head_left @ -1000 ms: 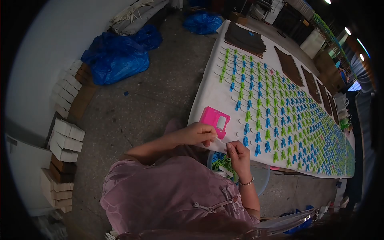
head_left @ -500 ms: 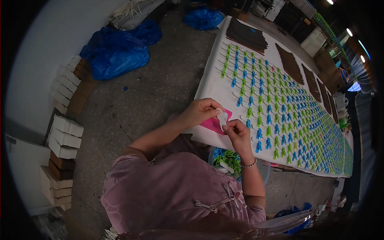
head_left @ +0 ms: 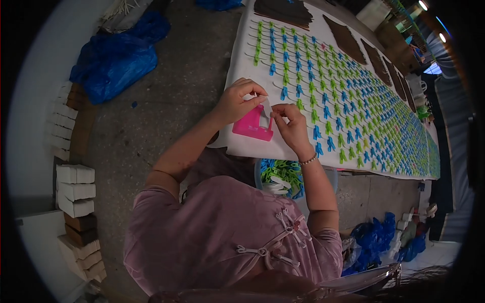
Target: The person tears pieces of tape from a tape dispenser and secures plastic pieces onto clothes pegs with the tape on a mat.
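Observation:
Over the near left corner of the table, my left hand [head_left: 241, 99] pinches the upper end of a small white strip [head_left: 267, 105]. My right hand [head_left: 292, 126] is closed at the strip's lower end, thumb against fingers. What the strip is made of I cannot tell. Just beneath both hands lies a bright pink plastic piece [head_left: 251, 132] with a raised edge, partly covered by my left hand. To the right of my right hand, rows of blue and green clothespin-like clips [head_left: 331, 144] with pale curved strips lie across the white tabletop.
A tub [head_left: 257, 177] of green, blue and white clips stands below the table edge. Dark brown sheets [head_left: 283, 12] lie along the far side. Blue plastic bags [head_left: 118, 65] rest on the floor at left, near stacked white blocks [head_left: 76, 192].
My view has shifted, so the table and hands sit higher and further left. The white strip has turned and looks narrower. More of the pink piece shows now.

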`<action>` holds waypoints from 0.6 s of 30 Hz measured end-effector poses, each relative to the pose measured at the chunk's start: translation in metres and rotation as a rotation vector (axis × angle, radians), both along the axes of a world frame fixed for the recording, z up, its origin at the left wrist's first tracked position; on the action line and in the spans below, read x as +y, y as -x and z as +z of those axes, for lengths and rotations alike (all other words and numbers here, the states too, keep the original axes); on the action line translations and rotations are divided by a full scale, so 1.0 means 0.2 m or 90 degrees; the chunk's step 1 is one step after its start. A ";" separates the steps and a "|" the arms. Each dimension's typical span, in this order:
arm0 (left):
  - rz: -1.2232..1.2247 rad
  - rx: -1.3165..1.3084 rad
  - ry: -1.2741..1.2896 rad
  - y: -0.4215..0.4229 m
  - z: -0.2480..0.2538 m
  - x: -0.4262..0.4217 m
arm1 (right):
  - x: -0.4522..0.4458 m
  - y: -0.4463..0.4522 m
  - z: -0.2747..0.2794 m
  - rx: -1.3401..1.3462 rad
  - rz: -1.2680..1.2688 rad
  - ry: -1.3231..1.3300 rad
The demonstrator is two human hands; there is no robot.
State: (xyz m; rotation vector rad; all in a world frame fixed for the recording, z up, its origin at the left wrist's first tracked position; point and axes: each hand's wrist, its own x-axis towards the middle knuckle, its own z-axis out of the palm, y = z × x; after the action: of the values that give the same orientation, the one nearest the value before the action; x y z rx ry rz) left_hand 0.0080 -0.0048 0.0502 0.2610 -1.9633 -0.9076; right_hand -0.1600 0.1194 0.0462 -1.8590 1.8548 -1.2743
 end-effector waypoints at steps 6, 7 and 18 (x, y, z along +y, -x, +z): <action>0.028 -0.044 0.044 -0.01 -0.09 -0.03 | -0.04 -0.01 -0.08 0.067 0.006 -0.003; 0.033 -0.053 0.056 -0.01 -0.10 -0.03 | -0.05 -0.01 -0.09 0.074 0.009 -0.002; 0.031 -0.159 0.036 -0.04 -0.22 -0.03 | -0.02 0.08 -0.12 0.160 0.038 0.022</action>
State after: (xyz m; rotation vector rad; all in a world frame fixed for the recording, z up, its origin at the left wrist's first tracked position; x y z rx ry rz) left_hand 0.0168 -0.0110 0.0067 0.4040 -2.1976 -0.8175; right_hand -0.1762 0.1158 0.0215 -2.1629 1.8893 -1.1035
